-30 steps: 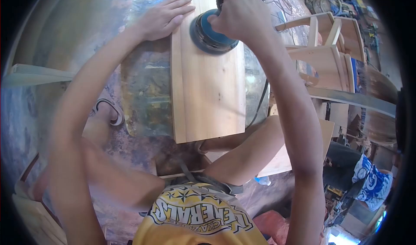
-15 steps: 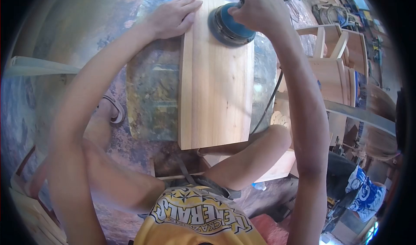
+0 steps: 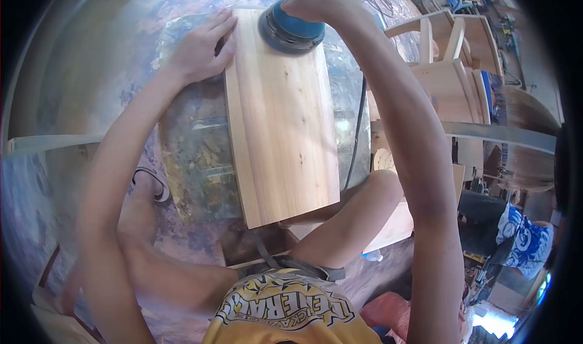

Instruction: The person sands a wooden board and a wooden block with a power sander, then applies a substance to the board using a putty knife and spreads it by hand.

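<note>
A pale wooden board (image 3: 285, 137) lies lengthwise in front of me, its near end towards my lap. My right hand (image 3: 322, 0) is closed around the top of a teal orbital sander (image 3: 296, 31), whose round base rests on the far part of the board. Against the board's far left edge lies my left hand (image 3: 203, 46), fingers stretched towards the corner and thumb spread apart. A dark cord (image 3: 355, 137) runs down along the board's right side.
Under the board is a worn, stained sheet (image 3: 200, 155). Wooden furniture pieces (image 3: 449, 76) stand to the right, beside a metal bar (image 3: 498, 134). My bent legs (image 3: 358, 222) flank the near end. Another person in a blue and white shirt (image 3: 525, 240) is at right.
My view has shifted, so the board appears lower and further left, slightly turned. The sander has slid towards the board's far end. My left hand stays by the far left corner.
</note>
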Tool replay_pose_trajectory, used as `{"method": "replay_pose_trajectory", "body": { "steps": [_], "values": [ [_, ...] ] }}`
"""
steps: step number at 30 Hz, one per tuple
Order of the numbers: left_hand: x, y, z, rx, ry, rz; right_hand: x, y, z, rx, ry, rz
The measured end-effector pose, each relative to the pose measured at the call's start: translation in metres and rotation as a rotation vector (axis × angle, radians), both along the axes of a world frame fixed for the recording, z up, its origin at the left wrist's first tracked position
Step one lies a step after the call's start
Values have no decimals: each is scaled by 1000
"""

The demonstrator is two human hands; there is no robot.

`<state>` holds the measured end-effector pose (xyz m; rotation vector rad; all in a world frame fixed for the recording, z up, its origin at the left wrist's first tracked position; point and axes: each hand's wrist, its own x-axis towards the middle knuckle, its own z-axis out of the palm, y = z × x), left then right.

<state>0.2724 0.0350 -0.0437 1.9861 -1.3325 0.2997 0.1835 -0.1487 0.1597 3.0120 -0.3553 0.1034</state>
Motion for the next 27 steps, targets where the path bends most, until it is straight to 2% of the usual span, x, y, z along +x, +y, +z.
{"method": "replay_pose_trajectory", "body": {
  "steps": [2,4,7,11,12,15,19,23,27],
  "values": [
    [-1,-1,1,-11,3,-1,6,-1,-5,-22,-14,-30],
    [2,-1,-1,-28,6,-6,16,3,-5,36,-11,67],
    [-1,-1,-1,-55,29,-21,19,18,0,46,-26,94],
    [3,0,3,-75,36,-18,18,-4,-10,50,-105,102],
    [3,-1,3,-81,4,-13,19,-4,-7,38,-25,32],
    [1,-1,3,-81,47,-8,20,-1,-5,65,-32,5],
    [-2,3,8,-62,123,-8,39,15,-6,-4,-1,-9],
    [3,3,6,-102,83,-37,40,-8,-12,-5,-50,47],
    [5,-1,2,-111,51,-48,21,-21,-7,23,46,-85]
  ]
}}
